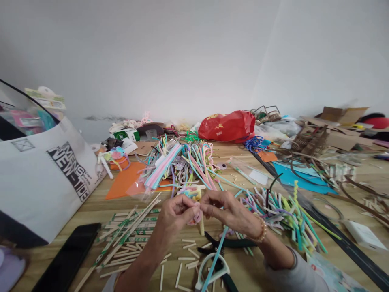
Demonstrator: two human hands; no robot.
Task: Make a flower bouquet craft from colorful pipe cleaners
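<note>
My left hand (174,214) is closed, thumb and fingers pinching a pink pipe cleaner curled into loops (197,215). From the other side my right hand (232,211) pinches the same pink piece with its fingertips. A pale yellow stem (202,228) points down below the fingers, and a pastel bundle of curled pipe cleaners (191,190) shows just behind them. Under the right wrist lie dark-handled pliers (238,243) and scissors with a whitish handle (225,265). A light-blue pipe cleaner (216,257) slants across the scissors.
Wooden sticks (130,233) and short cut pieces (186,258) are spread at the left and front. Pipe cleaner piles lie at the back (185,162) and right (279,215). A black phone (69,255), a white bag (54,178) and a red plastic bag (227,126) also occupy the table.
</note>
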